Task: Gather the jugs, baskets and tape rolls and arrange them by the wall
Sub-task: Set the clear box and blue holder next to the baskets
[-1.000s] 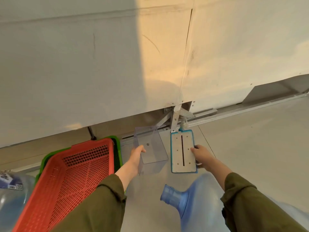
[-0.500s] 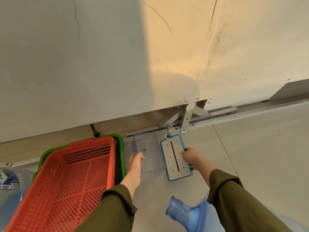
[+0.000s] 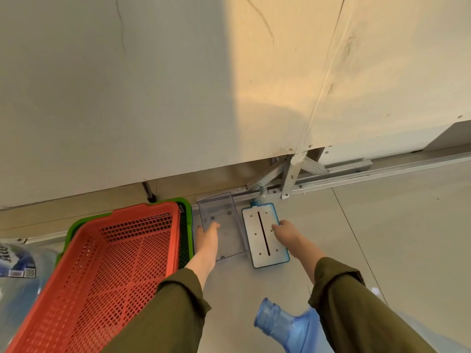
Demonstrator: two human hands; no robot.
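A red mesh basket (image 3: pixel 107 261) sits nested in a green basket (image 3: pixel 187 212) on the floor at the left, close to the wall. A blue water jug (image 3: pixel 283 324) lies on its side near the bottom, its neck pointing left. Another jug with a label (image 3: pixel 17 271) is at the far left edge. My left hand (image 3: pixel 207 235) holds the left edge of a clear plastic panel (image 3: pixel 224 225). My right hand (image 3: pixel 286 233) grips the right edge of a white blue-rimmed slotted plate (image 3: pixel 263 235). Both pieces lie flat by the wall.
The wall panel (image 3: pixel 229 85) ends above the floor, with a metal rail (image 3: pixel 369 177) and bracket (image 3: pixel 293 174) along its base. Bare grey floor (image 3: pixel 395 238) stretches to the right.
The clear panel and the white plate have slid closer to the wall and nearer the baskets, both hands moving with them. The camera has tilted down and closer.
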